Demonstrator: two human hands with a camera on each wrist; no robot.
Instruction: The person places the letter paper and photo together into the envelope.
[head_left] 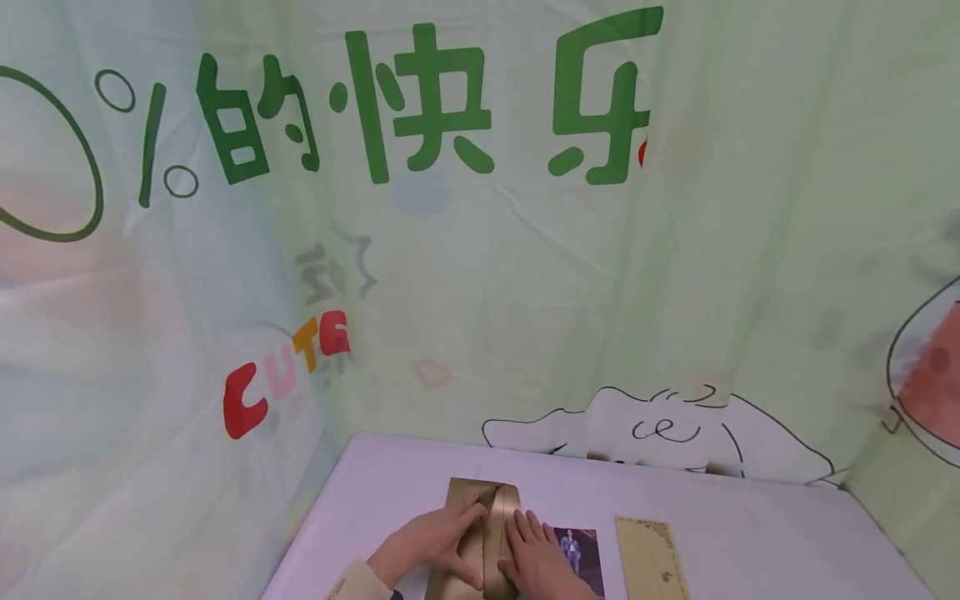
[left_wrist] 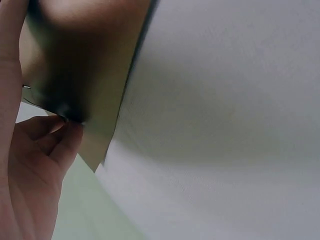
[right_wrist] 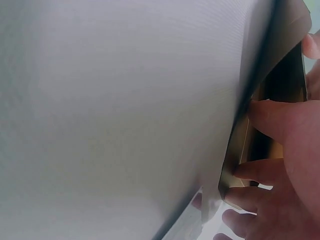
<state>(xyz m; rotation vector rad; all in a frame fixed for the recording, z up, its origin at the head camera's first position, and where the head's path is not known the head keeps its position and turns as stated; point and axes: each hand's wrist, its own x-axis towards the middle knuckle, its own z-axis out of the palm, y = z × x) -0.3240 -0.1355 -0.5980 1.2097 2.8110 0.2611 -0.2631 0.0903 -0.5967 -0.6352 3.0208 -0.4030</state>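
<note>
A glossy gold paper sheet (head_left: 472, 492) with a lengthwise fold lies on the table, both hands on it. My left hand (head_left: 447, 537) is on its left part, thumb spread from the fingers. In the left wrist view, fingertips (left_wrist: 72, 127) pinch an edge of the gold paper (left_wrist: 102, 112). Along the folded right side, my right hand (head_left: 542, 560) presses with fingers extended. The right wrist view shows this hand (right_wrist: 280, 175) from the side, its fingertips against the gold edge. What lies under the palms is hidden.
A photo card (head_left: 581, 554) of a standing figure lies just right of the right hand, partly covered by it. Farther right is a tan patterned card (head_left: 651, 558). Printed curtains (head_left: 480, 317) enclose the white table (head_left: 405, 458) at the back and sides.
</note>
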